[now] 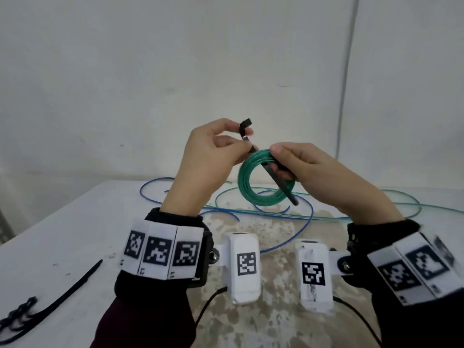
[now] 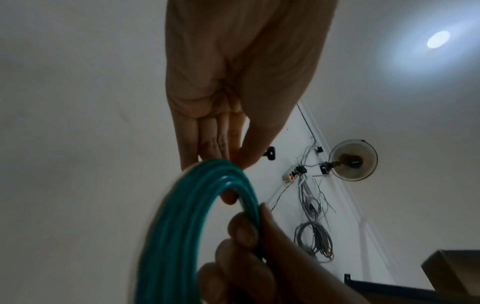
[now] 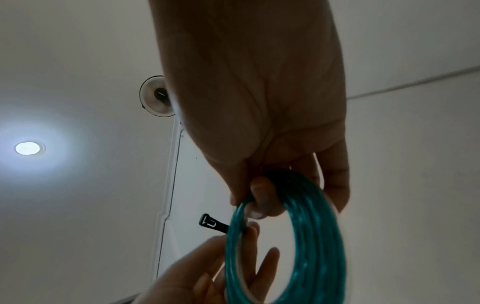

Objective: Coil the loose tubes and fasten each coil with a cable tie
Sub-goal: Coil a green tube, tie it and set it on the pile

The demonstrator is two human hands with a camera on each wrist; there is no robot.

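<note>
Above the white table (image 1: 75,222), at the height of my chest, I held the green coil (image 1: 263,179) upright between my two hands. My right hand (image 1: 321,177) gripped the coil at its upper right side, the thumb on top and the fingers curled behind the loops. My left hand (image 1: 208,156) pinched the black cable tie (image 1: 244,129) near its head end, thumb and first finger pressed together on the strap, and the head stood bent upward above my fingers. The long tail of the tie passed across the coil and pointed down to the right (its tip was just under the lower loops). On the table behind the coil lay the loose tubes, a blue tube (image 1: 296,237) in wide curves and another green tube (image 1: 411,207) running to the right edge. Near the left edge of the table lay a spare cable tie (image 1: 75,285), and beside it a small heap of more ties (image 1: 17,315), well apart from my hands. Both my wrists carried bands with black and white markers (image 1: 160,249).
</note>
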